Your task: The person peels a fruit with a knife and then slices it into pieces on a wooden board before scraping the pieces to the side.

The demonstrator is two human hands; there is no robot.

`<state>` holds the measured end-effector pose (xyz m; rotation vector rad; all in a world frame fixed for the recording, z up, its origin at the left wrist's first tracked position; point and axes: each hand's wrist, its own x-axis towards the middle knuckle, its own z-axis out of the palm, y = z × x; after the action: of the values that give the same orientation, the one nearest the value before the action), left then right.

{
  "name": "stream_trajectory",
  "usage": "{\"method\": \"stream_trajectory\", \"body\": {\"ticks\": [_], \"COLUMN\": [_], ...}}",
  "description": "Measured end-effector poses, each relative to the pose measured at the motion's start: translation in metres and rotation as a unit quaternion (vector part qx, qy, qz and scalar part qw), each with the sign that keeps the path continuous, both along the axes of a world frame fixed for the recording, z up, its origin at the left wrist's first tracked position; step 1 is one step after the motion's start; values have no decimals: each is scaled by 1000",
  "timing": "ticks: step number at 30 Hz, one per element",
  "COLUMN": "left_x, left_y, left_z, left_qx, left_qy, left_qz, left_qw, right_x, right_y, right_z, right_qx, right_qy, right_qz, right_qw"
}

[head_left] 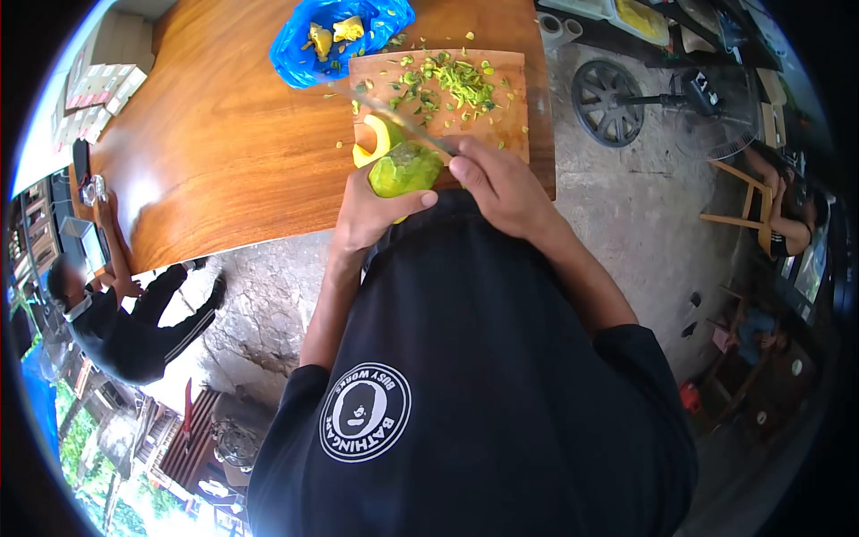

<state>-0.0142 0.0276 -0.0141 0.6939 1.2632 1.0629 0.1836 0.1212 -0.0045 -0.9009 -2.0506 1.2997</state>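
Observation:
My left hand (365,213) is wrapped around a piece of green squash (407,170) at the near edge of the board, close to my body. My right hand (501,188) grips a knife (407,125), its blurred blade pointing up and left above the squash. Another cut squash piece (385,132) with yellow flesh lies just beyond, on the wooden cutting board (512,76). Green peelings (461,82) are scattered over the board. Most of the knife handle is hidden in my fist.
An open blue plastic bag (291,49) with yellow chunks lies at the board's upper left on the wooden table (206,134). Boxes (107,67) are stacked at far left. One person (125,327) sits at the left; others sit at the right, near a fan (716,112).

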Motion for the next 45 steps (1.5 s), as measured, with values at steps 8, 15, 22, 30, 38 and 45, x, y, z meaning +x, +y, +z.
{"method": "stream_trajectory", "body": {"ticks": [8, 15, 22, 30, 38, 45], "left_x": [7, 8, 15, 15, 13, 14], "left_y": [-8, -12, -22, -15, -27, -30], "left_z": [-11, -3, 3, 11, -16, -11], "left_qx": [47, 34, 37, 44, 24, 21], "left_qy": [-12, 34, 9, 85, 117, 106], "left_qz": [17, 17, 19, -4, 23, 29], "left_qw": [999, 999, 999, 995, 993, 994], "right_x": [7, 10, 15, 14, 14, 12], "right_y": [-17, -21, -20, -22, -25, -33], "right_z": [18, 12, 20, 20, 15, 16], "right_qx": [52, 89, 35, 38, 35, 65], "right_qy": [-89, -81, -86, -64, -74, -108], "right_qz": [78, 80, 96, 111, 93, 65], "right_qw": [992, 989, 991, 991, 992, 990]}}
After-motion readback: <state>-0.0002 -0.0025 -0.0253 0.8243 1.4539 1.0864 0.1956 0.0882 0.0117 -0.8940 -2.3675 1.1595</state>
